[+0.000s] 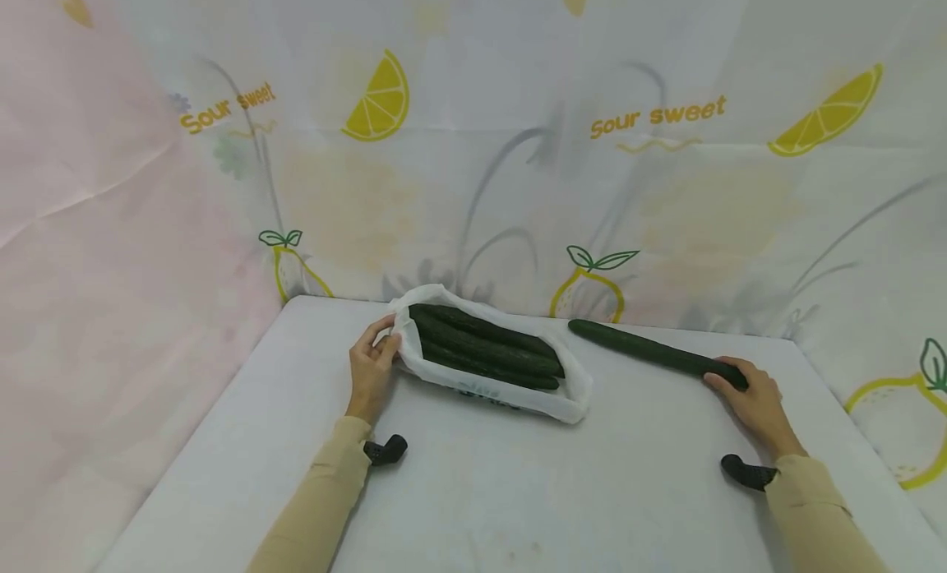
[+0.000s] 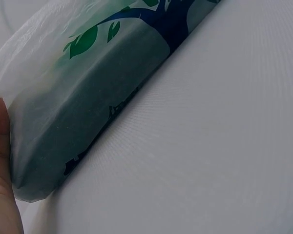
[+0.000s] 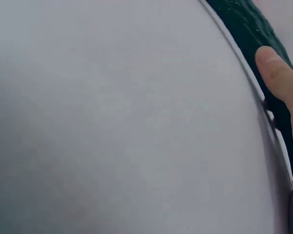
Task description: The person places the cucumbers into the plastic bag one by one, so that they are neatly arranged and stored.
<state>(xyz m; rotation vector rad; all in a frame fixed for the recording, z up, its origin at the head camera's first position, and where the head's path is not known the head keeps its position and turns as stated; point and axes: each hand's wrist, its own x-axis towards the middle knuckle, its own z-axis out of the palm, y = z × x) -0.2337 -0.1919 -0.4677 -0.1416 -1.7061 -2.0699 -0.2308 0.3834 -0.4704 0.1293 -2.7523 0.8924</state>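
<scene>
A white translucent plastic bag lies on the table with its mouth spread wide and several dark green cucumbers side by side in it. My left hand pinches the bag's left end. In the left wrist view, the thumb lies along the bag, which has a printed tree and leaves. To the right of the bag, my right hand grips the near end of a single long cucumber. The right wrist view shows the thumb on that cucumber; the other fingers are mostly hidden.
Both hands are over a white table. A cloth backdrop with printed lemons rises behind the table's far edge and along its sides. A black strap piece sits at the left wrist, and a similar black piece at the right.
</scene>
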